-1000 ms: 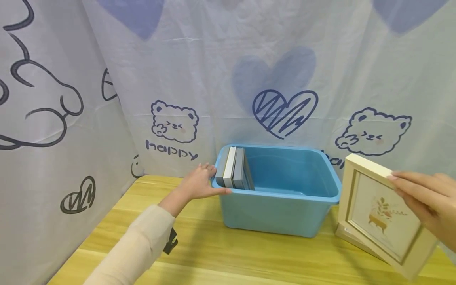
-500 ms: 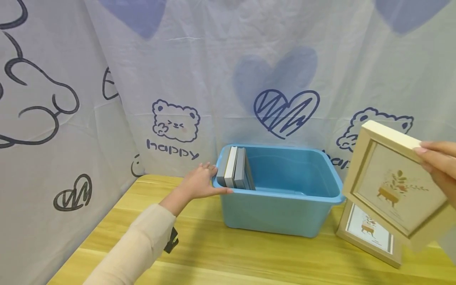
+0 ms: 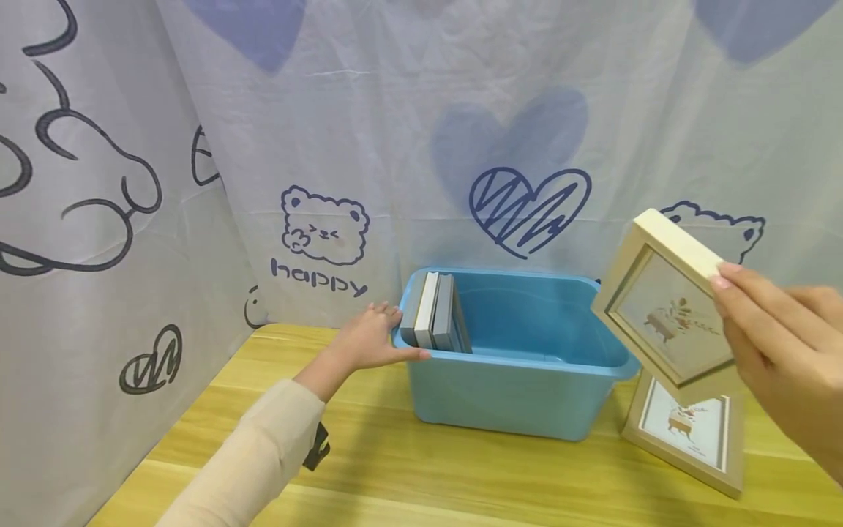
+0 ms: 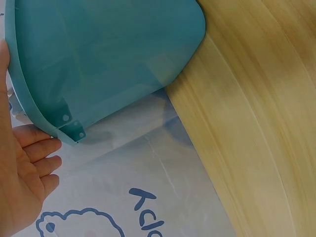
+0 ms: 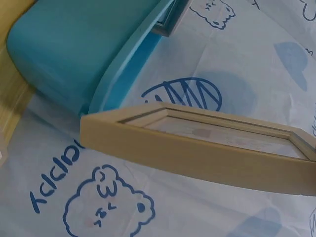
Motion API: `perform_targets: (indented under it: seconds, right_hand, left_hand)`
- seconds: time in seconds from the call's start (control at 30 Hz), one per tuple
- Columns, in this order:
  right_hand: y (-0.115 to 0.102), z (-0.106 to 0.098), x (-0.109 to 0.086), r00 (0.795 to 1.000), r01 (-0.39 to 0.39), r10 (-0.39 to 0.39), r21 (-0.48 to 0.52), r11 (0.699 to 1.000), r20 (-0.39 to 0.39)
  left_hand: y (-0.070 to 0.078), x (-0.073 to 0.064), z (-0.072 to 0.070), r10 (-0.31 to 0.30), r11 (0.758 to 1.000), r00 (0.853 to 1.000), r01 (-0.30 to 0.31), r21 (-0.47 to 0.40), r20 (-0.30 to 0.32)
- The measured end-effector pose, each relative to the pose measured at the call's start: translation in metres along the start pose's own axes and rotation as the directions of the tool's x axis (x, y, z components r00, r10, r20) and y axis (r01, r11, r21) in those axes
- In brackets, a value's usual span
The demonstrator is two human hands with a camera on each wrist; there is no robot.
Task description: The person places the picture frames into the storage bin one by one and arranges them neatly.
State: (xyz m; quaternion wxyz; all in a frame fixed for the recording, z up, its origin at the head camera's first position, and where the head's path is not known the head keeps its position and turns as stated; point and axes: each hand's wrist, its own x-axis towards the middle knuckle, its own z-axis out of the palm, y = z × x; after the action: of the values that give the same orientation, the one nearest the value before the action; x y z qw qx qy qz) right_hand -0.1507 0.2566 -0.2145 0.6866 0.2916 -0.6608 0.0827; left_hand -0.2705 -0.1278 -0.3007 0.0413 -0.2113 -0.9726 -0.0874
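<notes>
A blue plastic bin (image 3: 507, 395) stands on the wooden table, with several grey and white frames (image 3: 435, 311) upright against its left end. My left hand (image 3: 369, 337) holds the bin's left front corner, thumb along the front rim and fingers at the left side. In the left wrist view the fingers (image 4: 42, 158) bend at the rim's corner. Off the table, right of the bin, my right hand (image 3: 784, 344) pinches the top edge of a cream picture frame (image 3: 672, 300) with a plant picture. The frame is tilted; in the right wrist view its wooden edge (image 5: 197, 163) shows close up.
Another picture frame (image 3: 685, 428) with a similar picture lies on the table right of the bin, partly behind the held one. A white curtain (image 3: 408, 146) with drawn bears and hearts hangs behind the bin and along the left. The wooden table (image 3: 395, 476) extends in front.
The right hand has lifted the picture frame off the one beneath, uncovering it, then brought it left towards the bin and turned it. The left hand stays on the rim.
</notes>
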Motion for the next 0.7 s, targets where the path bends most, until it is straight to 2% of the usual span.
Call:
perform_targets:
  seconds: [0.2,0.33,0.5,0.7]
  right_hand:
    - [-0.015,0.017,0.005,0.996,0.043,-0.041,0.025,0.999,-0.075]
    - [-0.022,0.029,0.004,0.987,0.025,-0.021,0.028,0.999,-0.159]
    - [-0.024,0.044,0.001,0.974,0.029,-0.022,0.027,0.999,-0.225]
    - [-0.029,0.06,0.0,0.955,0.0,0.015,0.049,0.999,-0.297]
  left_hand:
    - [0.0,-0.001,0.0,0.003,1.0,1.0,-0.003,0.0,-0.002]
    - [0.001,-0.002,0.0,0.009,1.0,1.0,-0.009,0.012,-0.008]
    - [0.001,-0.003,0.0,0.009,1.0,1.0,-0.009,0.02,-0.011]
    - [0.001,-0.002,0.001,0.012,1.0,1.0,-0.012,0.026,-0.008]
